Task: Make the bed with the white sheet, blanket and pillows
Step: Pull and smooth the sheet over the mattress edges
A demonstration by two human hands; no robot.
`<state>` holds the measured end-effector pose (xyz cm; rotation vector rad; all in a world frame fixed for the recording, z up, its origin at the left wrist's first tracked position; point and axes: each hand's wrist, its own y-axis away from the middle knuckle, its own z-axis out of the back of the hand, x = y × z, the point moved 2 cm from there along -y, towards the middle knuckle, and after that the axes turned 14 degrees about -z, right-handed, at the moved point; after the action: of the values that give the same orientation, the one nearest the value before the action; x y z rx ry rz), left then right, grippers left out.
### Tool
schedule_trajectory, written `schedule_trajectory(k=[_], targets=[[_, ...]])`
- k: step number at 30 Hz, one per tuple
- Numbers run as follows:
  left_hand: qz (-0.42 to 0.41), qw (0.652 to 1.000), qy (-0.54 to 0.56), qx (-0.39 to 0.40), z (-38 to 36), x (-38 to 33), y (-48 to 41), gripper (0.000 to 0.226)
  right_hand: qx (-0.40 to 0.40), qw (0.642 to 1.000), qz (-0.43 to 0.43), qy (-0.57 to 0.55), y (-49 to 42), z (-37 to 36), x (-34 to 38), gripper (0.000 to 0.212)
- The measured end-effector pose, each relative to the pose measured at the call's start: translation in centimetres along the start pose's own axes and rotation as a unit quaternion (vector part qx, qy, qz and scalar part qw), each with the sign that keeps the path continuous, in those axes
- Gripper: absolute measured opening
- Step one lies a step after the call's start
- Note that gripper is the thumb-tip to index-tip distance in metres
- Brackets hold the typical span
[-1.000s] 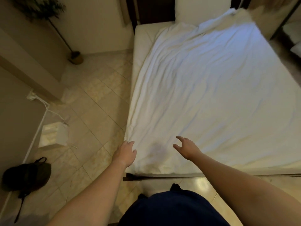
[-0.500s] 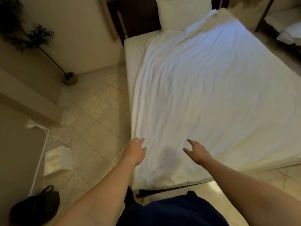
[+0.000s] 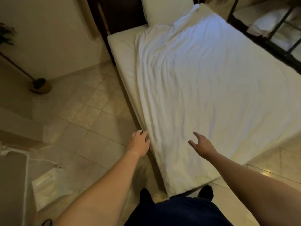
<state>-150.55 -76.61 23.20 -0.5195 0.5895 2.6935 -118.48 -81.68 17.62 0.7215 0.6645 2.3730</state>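
A person stands at the foot corner of a bed, both bare arms stretched out over it. The white sheet (image 3: 203, 79) lies spread and wrinkled across most of the mattress (image 3: 123, 51), leaving a bare strip along the mattress's left edge and reaching down over the foot corner. The left hand (image 3: 139, 143) sits at the left edge of the bed near the foot, fingers loosely bent and gripping nothing, their tips at the sheet's hanging border; whether they touch the cloth cannot be told. The right hand (image 3: 201, 144) hovers above the sheet just inside that same corner, released, with fingers spread and thumb out. A white pillow (image 3: 166, 10) stands at the head end against a dark headboard (image 3: 120, 15). Beside the bed, on the tiled floor (image 3: 81, 111), are a plant pot (image 3: 39, 85) near the wall and a white bag (image 3: 47, 185) with a white cable (image 3: 26, 176) running past it.
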Motion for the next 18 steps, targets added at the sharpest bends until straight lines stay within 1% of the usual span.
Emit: schedule_trajectory(k=[3,7,14,18], targets=[[0.008,1.000,-0.001,0.011,2.0,4.5,1.9,0.054,-0.003,1.000,-0.015,-0.022,2.4,-2.0,4.3,0.072],[0.005,1.000,-0.004,-0.001,4.6,8.4,3.3,0.054,-0.016,1.000,-0.003,-0.026,4.1,-3.8,9.4,0.072],[0.023,0.999,0.002,-0.028,8.6,13.1,4.5,0.054,-0.020,0.999,-0.001,-0.027,3.7,-5.6,15.4,0.074],[0.019,0.999,0.001,-0.035,10.8,15.0,3.8,0.054,-0.028,0.999,-0.003,-0.028,3.0,-5.9,17.8,0.074]])
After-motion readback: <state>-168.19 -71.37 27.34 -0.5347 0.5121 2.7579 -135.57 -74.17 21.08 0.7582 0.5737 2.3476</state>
